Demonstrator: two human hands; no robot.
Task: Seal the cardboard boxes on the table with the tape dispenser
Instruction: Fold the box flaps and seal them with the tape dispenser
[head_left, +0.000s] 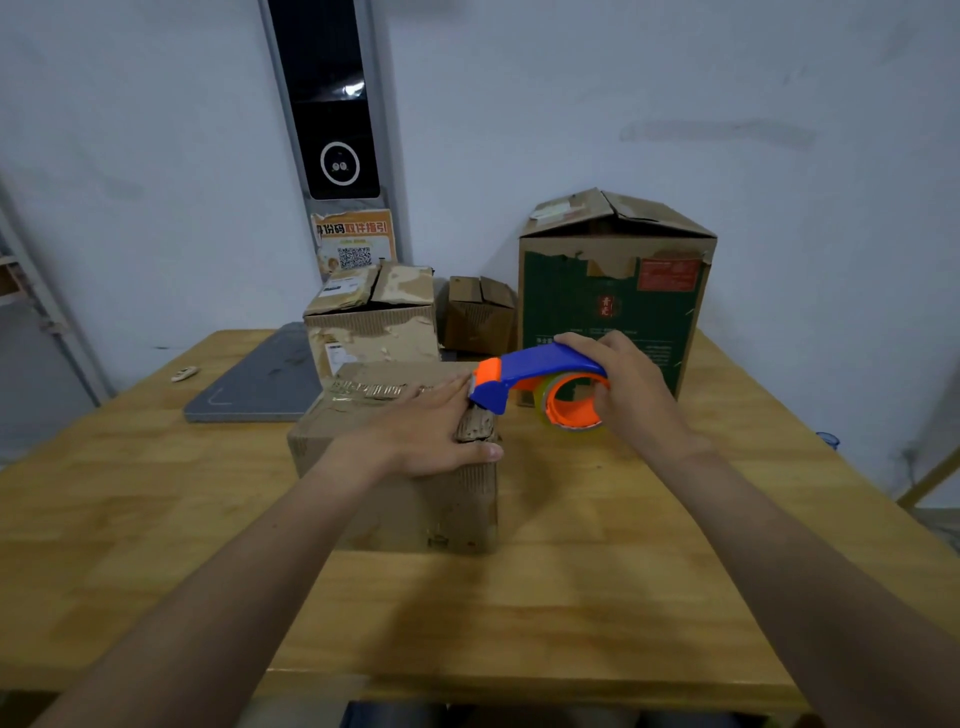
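Cardboard box (395, 499), the nearest of four, is seen standing on the wooden table (519, 613) about its middle, with its worn top flaps folded down. Its top is pressed by the left hand (431, 431), which is laid flat with the fingers stretched out and the thumb hooked over the box's right edge. Just beyond those fingertips, at the box's upper right corner, the orange nose of the tape dispenser (540, 379) is held against the cardboard. The dispenser's blue handle is gripped from above by the right hand (628, 389), whose fingers are curled round it, and the roll of clear tape (550, 410) on its orange hub is held clear of the table to the right of the box. Farther back, a grey flat slab (260, 384) is seen lying on the left, with a small white object (185, 373) beside it. Behind these, a torn brown box (374, 317), a small brown box (480, 317) and a tall green printed box (613, 296) are lined up near the wall. On the wall, a poster with a QR code (354, 244) is fixed below a black panel (332, 104).
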